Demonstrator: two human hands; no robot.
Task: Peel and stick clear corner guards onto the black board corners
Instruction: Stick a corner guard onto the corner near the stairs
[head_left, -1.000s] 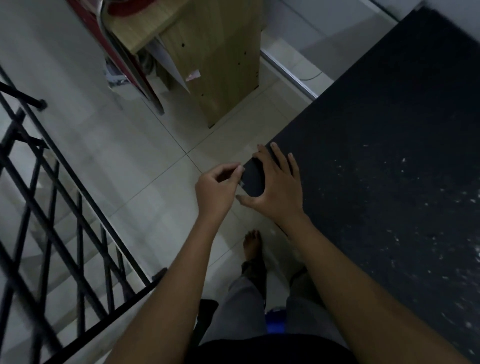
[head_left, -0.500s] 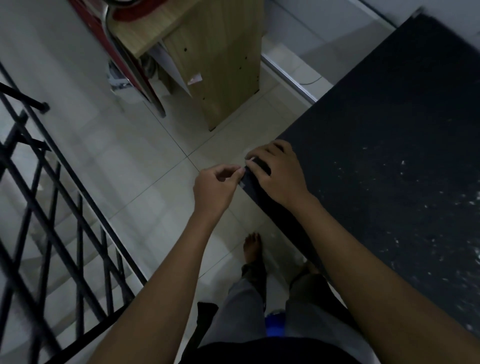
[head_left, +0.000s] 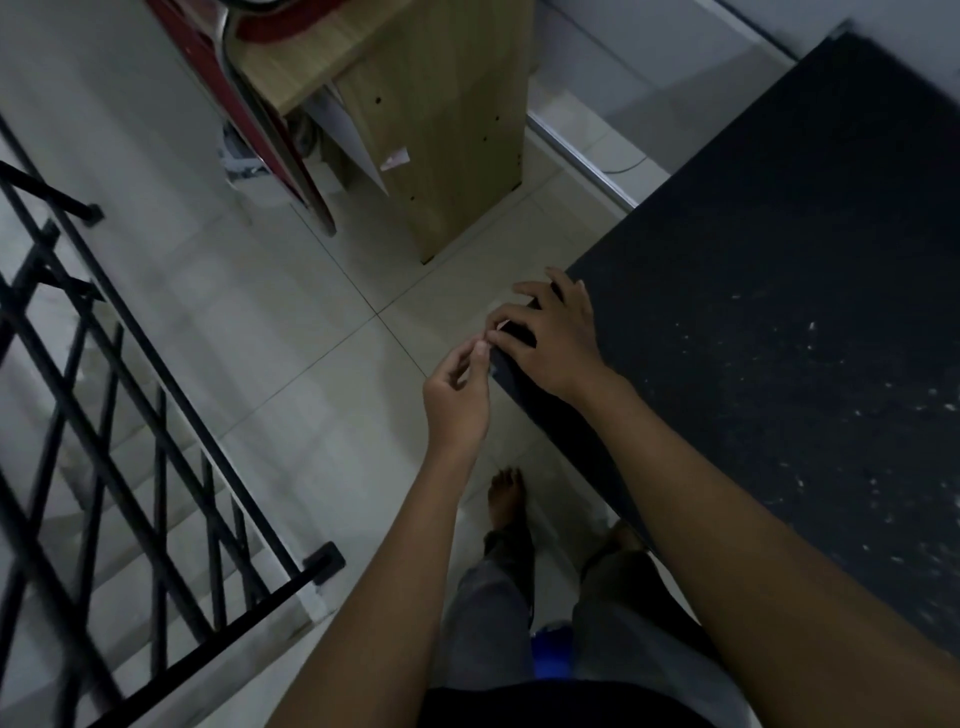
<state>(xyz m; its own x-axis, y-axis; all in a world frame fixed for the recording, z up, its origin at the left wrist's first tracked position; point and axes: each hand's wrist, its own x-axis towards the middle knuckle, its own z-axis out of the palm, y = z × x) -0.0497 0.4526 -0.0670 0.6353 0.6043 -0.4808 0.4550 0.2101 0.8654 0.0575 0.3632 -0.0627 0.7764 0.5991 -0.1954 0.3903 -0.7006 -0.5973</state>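
A large black board (head_left: 769, 291) fills the right side, its near-left corner pointing toward the floor tiles. My right hand (head_left: 550, 338) lies curled over that corner, fingers wrapped on the edge. My left hand (head_left: 460, 387) is just left of the corner, thumb and forefinger pinched together right against my right fingertips. A small pale sliver, likely the clear corner guard (head_left: 500, 327) or its backing, shows between the fingertips. The dim light hides which hand holds it.
A black metal stair railing (head_left: 130, 415) runs along the left over steps going down. A wooden cabinet (head_left: 436, 119) and a red object (head_left: 249, 104) stand at the top. My bare foot (head_left: 506, 493) is on the pale floor tiles below the board's corner.
My right hand went from flat, fingers spread, to curled over the board's corner. My left hand rose slightly and its pinch closed in against my right fingertips.
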